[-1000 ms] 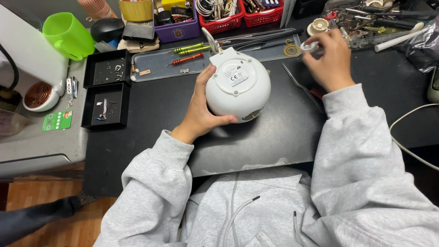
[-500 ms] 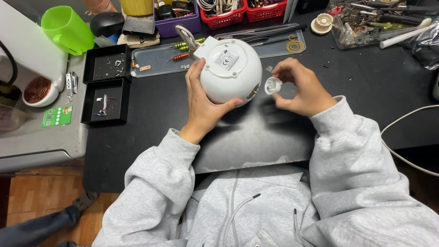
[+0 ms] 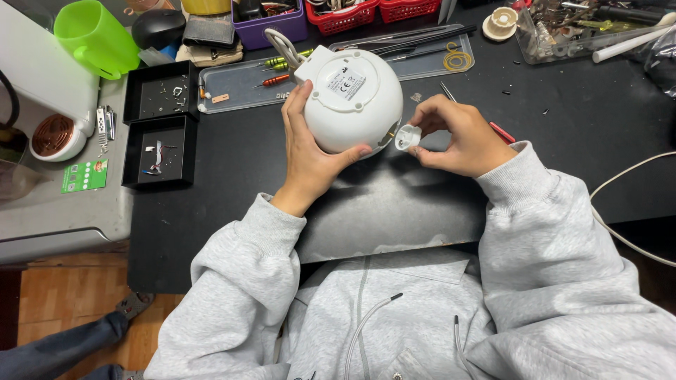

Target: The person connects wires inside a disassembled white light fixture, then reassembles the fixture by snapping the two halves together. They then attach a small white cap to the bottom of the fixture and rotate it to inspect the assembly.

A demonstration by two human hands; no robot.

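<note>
Dome (image 3: 350, 98), white and round, is held above the middle of the black worktop (image 3: 232, 176), nearer its far edge, with its flat labelled underside turned up toward the camera.

At the worktop's far left corner a green cup (image 3: 95, 35) is seen on a grey unit, and a copper-coloured coil in a white holder (image 3: 55, 135) lies below it. Just inside the left edge two black trays (image 3: 158, 119) are set one behind the other, both holding small loose parts. Beyond them, along the far edge, a clear tray (image 3: 239, 88) with screwdrivers is laid.

The dome is gripped by the left hand (image 3: 310, 155), whose fingers are wrapped round its left side and whose thumb is pressed under its near side. A grey cable loop (image 3: 282, 46) is seen at the dome's far left side.

A small white cap (image 3: 406, 136) is pinched by the closed fingers of the right hand (image 3: 458, 137) and is held just beside the dome's right side; whether the two touch cannot be told. A red-handled tool (image 3: 501, 131) is partly hidden behind the right hand.

Red baskets (image 3: 373, 10) and a clear box of tools (image 3: 563, 32) are ranged along the far edge toward the right corner, and a white cable (image 3: 627, 176) is run over the right edge.
</note>
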